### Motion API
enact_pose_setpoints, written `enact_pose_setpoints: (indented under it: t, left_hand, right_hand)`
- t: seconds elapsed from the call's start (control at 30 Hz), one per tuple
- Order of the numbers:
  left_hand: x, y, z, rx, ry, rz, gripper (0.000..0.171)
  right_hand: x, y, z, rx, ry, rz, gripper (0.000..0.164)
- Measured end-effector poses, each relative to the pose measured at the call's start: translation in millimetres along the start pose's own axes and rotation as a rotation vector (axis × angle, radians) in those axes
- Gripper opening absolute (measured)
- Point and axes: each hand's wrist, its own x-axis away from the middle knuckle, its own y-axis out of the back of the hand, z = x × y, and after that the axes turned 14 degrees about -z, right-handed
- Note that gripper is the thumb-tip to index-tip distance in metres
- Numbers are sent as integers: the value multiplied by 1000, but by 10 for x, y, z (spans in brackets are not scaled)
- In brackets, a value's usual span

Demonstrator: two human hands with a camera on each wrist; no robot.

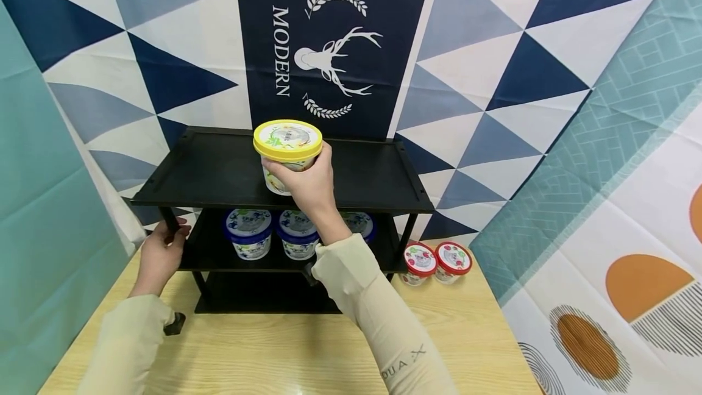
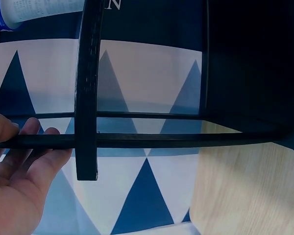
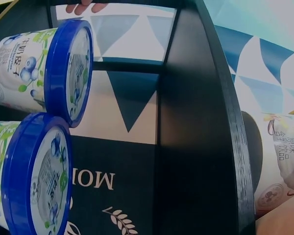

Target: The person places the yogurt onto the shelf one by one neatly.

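My right hand (image 1: 314,186) grips a paper tub with a yellow lid (image 1: 287,142) round its side, upright and close over the top tier of a black three-tier shelf rack (image 1: 373,169). In the right wrist view this tub (image 3: 284,152) shows at the right edge, its base near the board. My left hand (image 1: 158,255) holds the rack's left front post (image 1: 168,219). Thumb and fingers lie around that post (image 2: 49,142) in the left wrist view. Three blue-lidded tubs stand on the middle tier, including a left one (image 1: 249,233); my right arm partly covers the rightmost (image 1: 359,223).
Two red-lidded tubs (image 1: 420,261) stand side by side on the wooden table (image 1: 247,352), right of the rack. Behind the rack hangs a patterned cloth (image 1: 460,78) with a deer print. Teal cloth (image 1: 44,212) borders the table's left side.
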Motion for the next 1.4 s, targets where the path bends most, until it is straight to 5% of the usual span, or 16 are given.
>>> enact_pose_setpoints:
  t: [0.6,1.4]
  left_hand:
    - [-8,-15,11,-25,-1,20,28]
    - [-24,0,7,9,-7,0,26]
  right_hand:
    - [-17,-259,4,33,15,-1,87]
    - [-32,-510,-20,86,-67,35,92]
